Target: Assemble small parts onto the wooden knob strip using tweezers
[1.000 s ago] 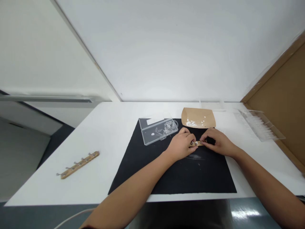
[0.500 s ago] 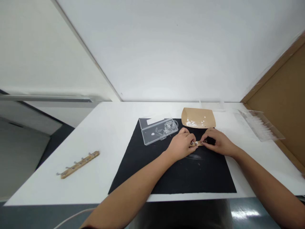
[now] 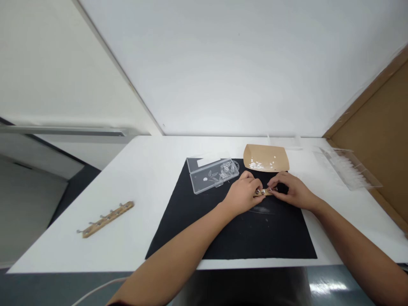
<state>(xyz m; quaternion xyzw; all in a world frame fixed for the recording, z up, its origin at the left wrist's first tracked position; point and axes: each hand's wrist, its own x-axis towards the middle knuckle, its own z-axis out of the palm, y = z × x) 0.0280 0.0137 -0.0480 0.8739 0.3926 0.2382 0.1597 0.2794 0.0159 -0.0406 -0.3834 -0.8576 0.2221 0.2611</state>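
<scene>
My left hand (image 3: 242, 194) and my right hand (image 3: 290, 190) meet over a black mat (image 3: 232, 225), both pinched on a small wooden strip with metal studs (image 3: 263, 192). Only its middle shows between the fingers. The left fingers curl round its left end, the right fingertips press on its right end. Just behind the left hand lies an open clear plastic box (image 3: 212, 174) with small clear pieces inside.
A brown paper tray (image 3: 266, 157) with white bits sits behind my hands. A longer wooden strip with pegs (image 3: 106, 219) lies on the white table (image 3: 146, 170) at the left. A clear plastic tray (image 3: 349, 170) stands at the right by a brown board (image 3: 379, 127).
</scene>
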